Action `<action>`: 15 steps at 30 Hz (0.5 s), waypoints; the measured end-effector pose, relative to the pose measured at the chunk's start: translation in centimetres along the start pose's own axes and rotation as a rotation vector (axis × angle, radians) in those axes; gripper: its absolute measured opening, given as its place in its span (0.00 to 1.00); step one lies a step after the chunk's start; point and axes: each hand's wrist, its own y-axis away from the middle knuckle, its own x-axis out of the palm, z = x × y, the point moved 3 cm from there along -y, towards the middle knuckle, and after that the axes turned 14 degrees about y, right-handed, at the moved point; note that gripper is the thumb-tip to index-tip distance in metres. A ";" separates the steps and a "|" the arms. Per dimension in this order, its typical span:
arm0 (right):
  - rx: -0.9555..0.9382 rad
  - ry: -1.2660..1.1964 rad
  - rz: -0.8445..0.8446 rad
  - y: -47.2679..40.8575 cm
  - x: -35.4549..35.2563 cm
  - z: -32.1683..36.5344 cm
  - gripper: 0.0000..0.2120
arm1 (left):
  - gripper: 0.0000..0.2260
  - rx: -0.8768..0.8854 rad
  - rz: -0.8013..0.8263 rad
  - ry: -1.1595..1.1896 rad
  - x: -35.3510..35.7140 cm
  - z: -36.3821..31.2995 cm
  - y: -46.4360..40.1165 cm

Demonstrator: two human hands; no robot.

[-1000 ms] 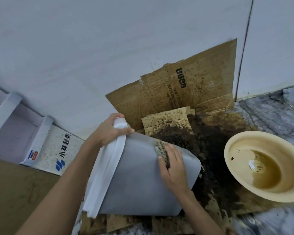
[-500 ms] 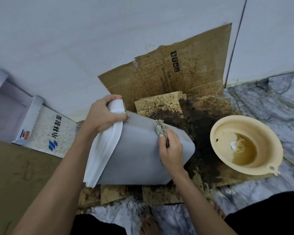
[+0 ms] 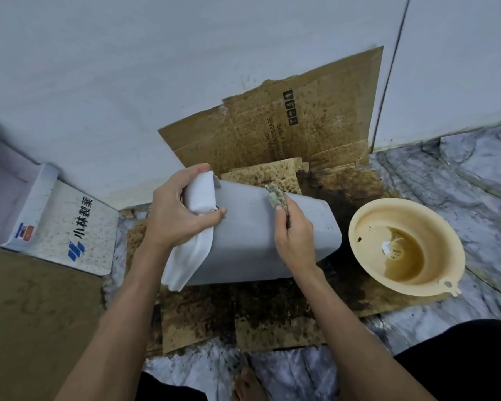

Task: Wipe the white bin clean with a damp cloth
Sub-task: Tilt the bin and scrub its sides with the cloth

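Bin (image 3: 243, 241) lies on its side on soiled cardboard (image 3: 243, 322) on the floor, mouth toward my left, base toward the bowl (image 3: 359, 224) at right. L hand (image 3: 182, 209) grips the rim, fingers and thumb curled over it and over a white liner (image 3: 185, 261) that hangs out of the mouth. R hand (image 3: 294, 230) pinches a small wadded cloth (image 3: 276, 198), dirty grey-brown, and presses it to the bin's upper side near the far edge. Progress, as I judge it: the broad side facing the camera reads mostly clean and even-toned, w/ a few dark specks left near the base end, so the wipe is under way on the outside but not finished. Underside, far side and interior can't be seen; no verdict on those. Cloth looks loaded w/ dirt; I'd expect it needs a rinse, and the bowl holds murky brown water, so rinsing there may only smear. Risk: bin rests on cardboard caked w/ dark soil, so any wiped face turned down will likely re-soil. A printed white box (image 3: 70, 227) sits at left by the wall (image 3: 128, 68), apart from the work. Left to do, approx.: specks, hidden faces, rim, inside.
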 end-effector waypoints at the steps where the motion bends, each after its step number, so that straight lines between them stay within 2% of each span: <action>1: 0.011 0.009 0.002 0.2 0.3 -0.1 0.20 | 0.33 -0.002 0.012 0.002 0.0 0.0 0.2; 7: 0.055 0.045 0.001 2.2 1.3 0.8 0.22 | 0.33 -0.122 0.165 -0.158 0.5 -0.6 0.6; 11: 0.024 0.036 0.028 2.7 1.7 3.6 0.21 | 0.31 -0.127 0.101 -0.171 1.6 -1.5 1.5; 15: -0.142 0.000 0.233 2.1 1.8 7.1 0.22 | 0.26 -0.104 0.048 -0.155 2.1 -1.8 2.4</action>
